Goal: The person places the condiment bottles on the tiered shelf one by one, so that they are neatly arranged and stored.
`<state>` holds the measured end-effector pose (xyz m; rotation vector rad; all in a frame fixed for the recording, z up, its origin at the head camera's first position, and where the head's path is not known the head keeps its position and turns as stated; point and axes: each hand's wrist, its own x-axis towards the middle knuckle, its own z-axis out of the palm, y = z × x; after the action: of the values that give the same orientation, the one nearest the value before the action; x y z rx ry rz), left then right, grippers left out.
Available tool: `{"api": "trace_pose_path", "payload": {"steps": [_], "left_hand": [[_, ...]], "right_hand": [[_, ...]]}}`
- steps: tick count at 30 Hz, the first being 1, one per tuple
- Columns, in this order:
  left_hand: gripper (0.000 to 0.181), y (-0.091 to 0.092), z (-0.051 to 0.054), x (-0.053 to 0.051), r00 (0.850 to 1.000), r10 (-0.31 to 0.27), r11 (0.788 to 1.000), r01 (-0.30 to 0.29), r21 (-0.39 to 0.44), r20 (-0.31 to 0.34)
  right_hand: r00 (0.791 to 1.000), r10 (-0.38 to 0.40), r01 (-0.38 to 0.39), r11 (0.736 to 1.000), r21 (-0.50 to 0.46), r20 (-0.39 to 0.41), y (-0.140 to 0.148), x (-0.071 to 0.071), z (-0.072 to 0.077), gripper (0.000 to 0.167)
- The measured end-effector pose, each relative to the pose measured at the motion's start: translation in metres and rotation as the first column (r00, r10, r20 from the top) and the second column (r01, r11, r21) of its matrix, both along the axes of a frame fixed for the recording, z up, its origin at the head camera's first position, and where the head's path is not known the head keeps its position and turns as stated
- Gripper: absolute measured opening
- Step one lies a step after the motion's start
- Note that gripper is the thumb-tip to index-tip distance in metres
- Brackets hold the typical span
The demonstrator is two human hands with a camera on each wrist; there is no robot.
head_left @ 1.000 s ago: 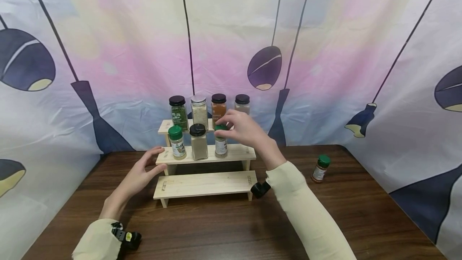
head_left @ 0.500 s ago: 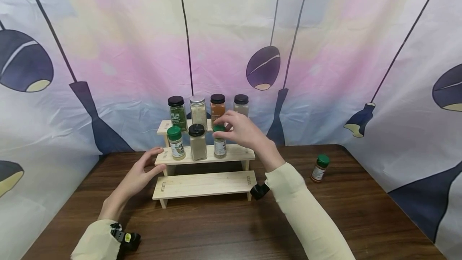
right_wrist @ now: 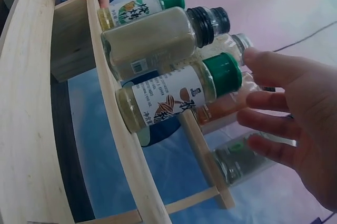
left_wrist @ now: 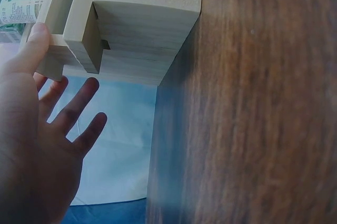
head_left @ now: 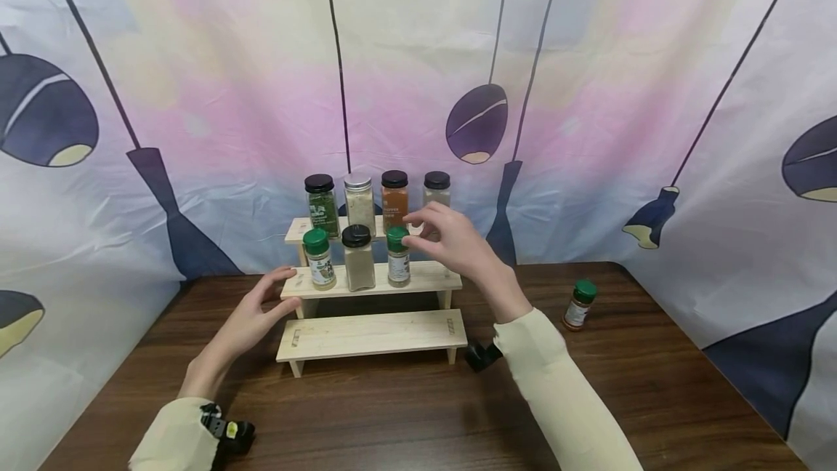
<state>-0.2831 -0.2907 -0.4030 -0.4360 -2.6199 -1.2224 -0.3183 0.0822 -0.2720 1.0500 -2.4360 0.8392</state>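
Observation:
My right hand (head_left: 454, 242) hovers just right of a spice jar with a green cap (head_left: 398, 256), its fingers loosely bent. In the right wrist view a gap separates the fingertips from the green cap (right_wrist: 224, 74). The jar stands upright on the middle step of a wooden tiered rack (head_left: 373, 333). To its left are a square black-capped jar (head_left: 360, 260) and another green-capped jar (head_left: 320, 260). My left hand (head_left: 248, 318) touches the rack's left end at the middle step, thumb (left_wrist: 37, 42) against the wood and other fingers spread.
Several jars line the top step, among them a green herb jar (head_left: 322, 209), a silver-capped jar (head_left: 360, 206) and an orange spice jar (head_left: 395, 202). One green-capped jar (head_left: 579, 305) stands alone on the brown table (head_left: 366, 420), right of the rack. A patterned cloth (head_left: 405, 57) hangs behind.
My right hand has let go of the green-capped jar on the middle step and moved slightly right. The jar stays in place; my left hand has not moved.

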Motion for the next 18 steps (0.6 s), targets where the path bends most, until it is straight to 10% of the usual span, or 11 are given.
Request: {"api": "trace_pose_path", "payload": {"steps": [18], "left_hand": [[0.061,0.001,0.002,0.001,1.0,0.001,1.0,-0.001,-0.007,0.0]], "right_hand": [[0.993,-0.089,0.085,0.994,-0.063,-0.072,0.038,0.017,-0.028,0.032]]}}
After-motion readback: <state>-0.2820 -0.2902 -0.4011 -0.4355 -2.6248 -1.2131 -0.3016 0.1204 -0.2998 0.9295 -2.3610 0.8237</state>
